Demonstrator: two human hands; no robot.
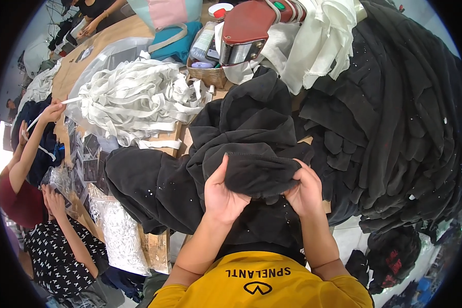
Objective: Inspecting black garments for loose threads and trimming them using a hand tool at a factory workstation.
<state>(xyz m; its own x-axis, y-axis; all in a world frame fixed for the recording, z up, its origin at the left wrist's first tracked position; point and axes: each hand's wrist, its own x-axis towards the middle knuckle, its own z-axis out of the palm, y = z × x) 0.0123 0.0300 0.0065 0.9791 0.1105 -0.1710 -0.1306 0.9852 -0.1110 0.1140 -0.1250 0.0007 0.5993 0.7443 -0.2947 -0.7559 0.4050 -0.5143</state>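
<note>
Between both hands I hold a black fabric garment (259,174) by a rounded, cuff-like opening with a stitched edge. My left hand (225,194) grips its left side, thumb up along the edge and fingers partly hidden beneath the cloth. At the opposite side, my right hand (305,189) pinches the edge with thumb and fingers. The rest of the soft black cloth spreads out in folds behind my hands and to the left over the table. Small white specks of lint dot it.
A large heap of black garments (390,118) fills the right. Behind lie white fabric strips (138,95), a cardboard box (210,76) of small items and a red machine (245,28) with metal parts. At left, a bag of white pieces (120,233) lies near co-workers' arms (69,223).
</note>
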